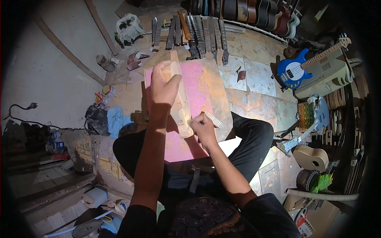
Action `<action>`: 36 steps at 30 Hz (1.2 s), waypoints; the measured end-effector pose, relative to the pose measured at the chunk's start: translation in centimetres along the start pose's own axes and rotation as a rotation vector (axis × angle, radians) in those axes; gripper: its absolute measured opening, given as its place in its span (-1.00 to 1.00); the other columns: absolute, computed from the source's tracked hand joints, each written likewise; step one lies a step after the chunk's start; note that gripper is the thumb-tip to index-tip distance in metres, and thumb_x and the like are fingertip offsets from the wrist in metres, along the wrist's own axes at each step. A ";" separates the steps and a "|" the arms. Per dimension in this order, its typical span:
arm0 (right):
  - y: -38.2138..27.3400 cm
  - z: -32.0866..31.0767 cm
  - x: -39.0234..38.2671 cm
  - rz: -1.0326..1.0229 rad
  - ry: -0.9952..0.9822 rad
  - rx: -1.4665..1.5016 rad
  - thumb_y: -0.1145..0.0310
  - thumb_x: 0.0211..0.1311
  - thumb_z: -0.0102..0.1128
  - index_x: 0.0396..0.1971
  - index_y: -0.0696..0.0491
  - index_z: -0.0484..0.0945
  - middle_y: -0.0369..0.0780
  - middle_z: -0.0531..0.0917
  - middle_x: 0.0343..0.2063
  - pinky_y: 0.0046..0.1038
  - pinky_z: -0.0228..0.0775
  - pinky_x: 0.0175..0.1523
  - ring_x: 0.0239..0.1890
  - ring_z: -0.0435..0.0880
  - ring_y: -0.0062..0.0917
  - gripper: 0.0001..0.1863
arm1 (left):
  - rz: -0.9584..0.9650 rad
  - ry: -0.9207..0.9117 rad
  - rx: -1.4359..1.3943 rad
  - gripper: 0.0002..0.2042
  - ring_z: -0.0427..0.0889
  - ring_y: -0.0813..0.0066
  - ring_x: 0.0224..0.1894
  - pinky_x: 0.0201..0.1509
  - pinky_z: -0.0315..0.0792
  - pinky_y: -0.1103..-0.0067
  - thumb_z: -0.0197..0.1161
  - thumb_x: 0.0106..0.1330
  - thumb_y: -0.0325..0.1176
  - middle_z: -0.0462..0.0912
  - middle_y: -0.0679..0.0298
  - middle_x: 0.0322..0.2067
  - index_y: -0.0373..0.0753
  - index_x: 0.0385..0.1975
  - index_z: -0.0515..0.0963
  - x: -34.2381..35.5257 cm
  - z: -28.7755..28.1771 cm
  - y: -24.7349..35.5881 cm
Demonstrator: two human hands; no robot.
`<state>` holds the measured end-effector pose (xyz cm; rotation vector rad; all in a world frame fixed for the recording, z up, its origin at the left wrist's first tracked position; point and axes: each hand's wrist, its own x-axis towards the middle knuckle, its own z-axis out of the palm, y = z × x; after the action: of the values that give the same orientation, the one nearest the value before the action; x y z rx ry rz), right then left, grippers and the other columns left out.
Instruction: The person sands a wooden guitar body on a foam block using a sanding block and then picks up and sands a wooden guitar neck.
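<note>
A pale wooden guitar neck (181,106) lies lengthwise on a pink-and-tan board (195,81) in front of my crossed legs. My left hand (164,86) is wrapped round its far part, thumb over the top. My right hand (203,129) is closed on a tool with a pale, ribbed handle (214,119) sticking out to the right of the fist. That fist sits at the neck's wider near end. The working end of the tool is hidden by my fingers, so its kind does not show.
Several dark fretted necks (194,33) lie beyond the board, before a row of guitar bodies (248,12). At right are a blue bass guitar (294,69) and an unpainted guitar body (310,158). A black bag (97,119) and blue cloth (115,120) lie at left by the wall.
</note>
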<state>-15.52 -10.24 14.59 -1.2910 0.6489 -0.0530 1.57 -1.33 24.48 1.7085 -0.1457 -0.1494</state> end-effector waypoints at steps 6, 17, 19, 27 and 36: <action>1.0 -0.5 0.5 -0.062 -0.026 -0.036 0.50 0.25 0.43 -0.44 0.09 0.52 -0.39 0.54 -0.43 -0.55 0.36 -0.13 -0.31 0.47 -0.71 -0.80 | 0.047 -0.010 0.060 -0.48 0.67 0.43 0.05 0.10 0.60 0.52 0.36 0.27 -0.57 0.60 0.14 0.11 -0.25 0.26 0.46 -0.7 0.3 1.1; -0.5 0.0 1.3 -0.004 -0.035 0.018 0.54 0.25 0.42 -0.43 0.07 0.53 -0.40 0.53 -0.43 -0.55 0.35 -0.16 -0.34 0.45 -0.72 -0.81 | 0.077 0.007 0.039 -0.46 0.65 0.40 0.06 0.16 0.56 0.51 0.36 0.23 -0.59 0.62 0.17 0.09 -0.27 0.26 0.46 -0.9 0.4 1.1; 0.0 0.5 0.9 0.020 0.007 0.076 0.51 0.26 0.44 -0.42 0.08 0.53 -0.39 0.54 -0.45 -0.56 0.35 -0.24 -0.40 0.45 -0.72 -0.80 | 0.001 0.008 0.010 -0.46 0.67 0.41 0.04 0.14 0.57 0.50 0.37 0.23 -0.59 0.63 0.17 0.07 -0.27 0.26 0.46 0.1 -0.1 0.2; -0.9 -0.5 1.9 0.030 -0.078 0.078 0.48 0.28 0.43 -0.41 0.06 0.53 -0.36 0.55 -0.46 -0.54 0.27 -0.52 -0.47 0.46 -0.73 -0.81 | -0.008 -0.007 -0.013 -0.49 0.64 0.29 0.18 0.31 0.48 0.43 0.38 0.23 -0.46 0.64 0.11 0.14 -0.23 0.23 0.52 -0.1 0.2 0.2; 0.6 -0.8 0.7 0.064 -0.047 -0.002 0.45 0.27 0.43 -0.43 0.08 0.55 -0.36 0.55 -0.44 -0.53 0.40 -0.21 -0.36 0.50 -0.68 -0.81 | 0.031 -0.002 0.012 -0.47 0.67 0.44 0.03 0.09 0.59 0.52 0.36 0.24 -0.60 0.61 0.17 0.08 -0.27 0.25 0.47 -1.2 0.6 1.4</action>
<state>-15.49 -11.00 13.64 -1.2684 0.6498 0.0302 0.23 -1.88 25.78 1.7177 -0.1744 -0.1272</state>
